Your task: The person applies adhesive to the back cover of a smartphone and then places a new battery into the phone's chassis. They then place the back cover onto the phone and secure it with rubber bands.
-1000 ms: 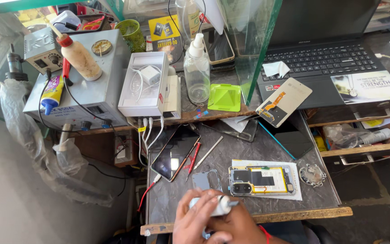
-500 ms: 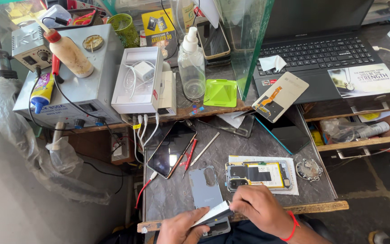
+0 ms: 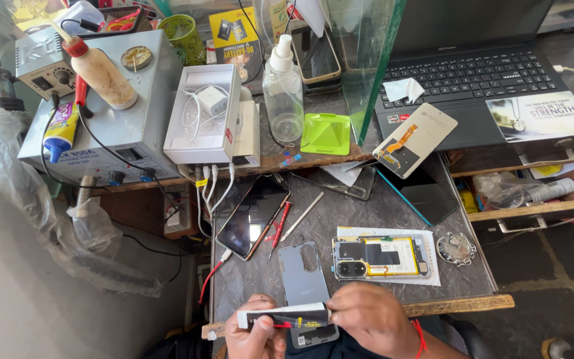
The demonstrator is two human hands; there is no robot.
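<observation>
Gripping a flat black-and-white battery point(image 3: 284, 315) at the counter's point(image 3: 367, 206) near edge, the left hand point(image 3: 255, 336) pinches one end while the right hand's point(image 3: 367, 319) fingers press together on the other, above the grey back cover point(image 3: 305, 276); steady alignment seems needed next.

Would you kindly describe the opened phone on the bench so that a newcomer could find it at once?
Start at the laptop and drop down to the dark grey worktop below it. The opened phone lies flat on a white sheet, right of the grey back cover. Unlike the dark-screened phone nearby, it shows a yellow-edged battery and bare camera lenses.
</observation>
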